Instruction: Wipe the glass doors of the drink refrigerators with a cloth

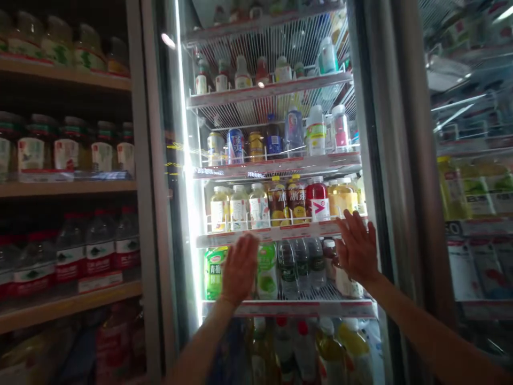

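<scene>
My hands are apart, the left hand (240, 267) blurred before the left part of the shelf edge (288, 232) and the right hand (356, 248) spread at its right end; neither looks clamped on anything, though I can't tell if they touch. Below that edge, green drinks (267, 275) stand behind my left hand and clear bottles (302, 264) between both hands, probably heavyish, smooth and slippery with cold, best gripped round the body.

The left hand (240, 269) and right hand (358, 248) are raised, apart, before a lit drinks cooler (186, 139). Bottles (318, 199) and cans (235, 145) line its shelves (288, 308).
</scene>
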Available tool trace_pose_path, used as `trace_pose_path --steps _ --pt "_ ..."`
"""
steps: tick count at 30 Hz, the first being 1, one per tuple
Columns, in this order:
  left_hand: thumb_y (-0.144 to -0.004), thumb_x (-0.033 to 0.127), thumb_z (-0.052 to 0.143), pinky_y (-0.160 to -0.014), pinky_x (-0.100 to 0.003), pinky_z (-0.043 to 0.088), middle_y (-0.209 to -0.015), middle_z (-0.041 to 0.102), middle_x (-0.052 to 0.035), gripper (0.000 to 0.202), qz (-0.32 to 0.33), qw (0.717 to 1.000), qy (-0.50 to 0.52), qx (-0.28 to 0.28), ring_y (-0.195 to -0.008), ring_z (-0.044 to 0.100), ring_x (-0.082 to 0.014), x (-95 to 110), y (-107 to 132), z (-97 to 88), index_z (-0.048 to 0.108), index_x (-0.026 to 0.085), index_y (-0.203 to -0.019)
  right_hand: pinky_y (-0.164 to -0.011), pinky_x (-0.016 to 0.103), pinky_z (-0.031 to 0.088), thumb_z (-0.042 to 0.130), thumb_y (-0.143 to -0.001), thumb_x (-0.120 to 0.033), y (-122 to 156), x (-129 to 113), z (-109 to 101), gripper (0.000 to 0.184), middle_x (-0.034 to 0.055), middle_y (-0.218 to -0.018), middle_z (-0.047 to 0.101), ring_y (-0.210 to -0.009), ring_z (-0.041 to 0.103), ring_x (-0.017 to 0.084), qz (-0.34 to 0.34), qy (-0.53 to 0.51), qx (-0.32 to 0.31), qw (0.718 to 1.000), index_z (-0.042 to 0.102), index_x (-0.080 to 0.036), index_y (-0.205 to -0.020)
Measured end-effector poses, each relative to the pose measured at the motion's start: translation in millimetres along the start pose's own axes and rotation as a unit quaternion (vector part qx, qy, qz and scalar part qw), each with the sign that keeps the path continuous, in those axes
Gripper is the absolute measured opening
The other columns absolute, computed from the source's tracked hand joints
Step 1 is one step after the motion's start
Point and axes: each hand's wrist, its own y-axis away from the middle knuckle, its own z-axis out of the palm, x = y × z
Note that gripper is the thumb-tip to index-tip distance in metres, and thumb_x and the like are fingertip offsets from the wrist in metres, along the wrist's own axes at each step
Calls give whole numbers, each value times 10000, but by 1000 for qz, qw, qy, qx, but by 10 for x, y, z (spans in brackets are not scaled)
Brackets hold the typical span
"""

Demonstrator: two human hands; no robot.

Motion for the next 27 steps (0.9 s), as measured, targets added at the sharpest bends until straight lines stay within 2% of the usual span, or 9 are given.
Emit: trace_pose_path --steps 3,5,9,12,14,16,19,24,27 --pt "-908 232 337 -1135 -434 175 -1508 213 -105 553 -216 970 -49 96 -1404 138 -225 -429 16 -121 194 175 -1439 -1118 497 135 389 -891 -289 -2 -33 7 590 72 -1493 281 -1385 221 247 9 -7 4 1000 202 -244 -1448" --pt "-912 245 325 -1132 -458 170 -1515 179 -121 565 -263 957 -57 110 -1408 104 -240 -326 -78 -95 162 151 -1444 -1114 508 138 383 -894 -305 0 -51 9 577 76 -1489 290 -1382 226 256 16 -15 6 1000 219 -241 -1444" --pt "-893 229 366 -1134 -401 186 -1480 303 -52 568 -45 999 -18 -7 -1401 155 -195 351 -377 121 204 212 -1437 -1106 515 158 373 -897 -298 5 -36 4 563 69 -1485 299 -1374 246 262 17 -25 9 1000 233 -251 -1440" --pt "-892 238 376 -1141 -369 167 -1450 365 -21 553 53 998 -11 -35 -1388 205 -168 304 -425 118 237 253 -1427 -1106 501 170 378 -895 -275 5 -16 -1 562 59 -1480 311 -1369 263 251 12 -28 13 999 233 -273 -1438" --pt "-902 238 345 -1138 -380 167 -1464 338 -43 541 -26 999 -31 3 -1388 207 -175 -69 -350 20 229 244 -1430 -1110 496 165 381 -895 -274 2 -22 -3 564 57 -1480 311 -1370 261 247 14 -29 13 999 230 -278 -1438" --pt "-912 255 313 -1130 -427 180 -1488 274 -97 537 -190 976 -60 88 -1397 174 -212 -447 -291 -77 216 190 -1436 -1113 500 152 384 -896 -289 -4 -39 -3 570 62 -1485 301 -1375 248 252 16 -28 11 999 221 -272 -1442" --pt "-912 275 308 -1123 -468 183 -1499 221 -148 552 -286 947 -62 133 -1405 131 -250 -532 -364 -102 211 118 -1433 -1114 506 142 383 -896 -306 -8 -59 -4 577 67 -1489 291 -1378 237 258 19 -27 10 999 213 -262 -1445" --pt "-896 259 363 -1132 -394 204 -1480 308 -48 544 -6 1000 -17 -6 -1396 179 -194 6 -701 35 249 215 -1425 -1113 498 154 376 -899 -295 -1 -39 -5 568 47 -1490 292 -1373 252 251 19 -34 10 999 212 -285 -1443" --pt "-905 262 340 -1128 -386 208 -1464 340 -57 514 -22 999 -30 6 -1385 218 -187 -241 -708 -25 284 218 -1414 -1116 492 150 371 -901 -292 -1 -32 1 560 41 -1490 291 -1374 250 247 19 -35 11 999 218 -292 -1440"
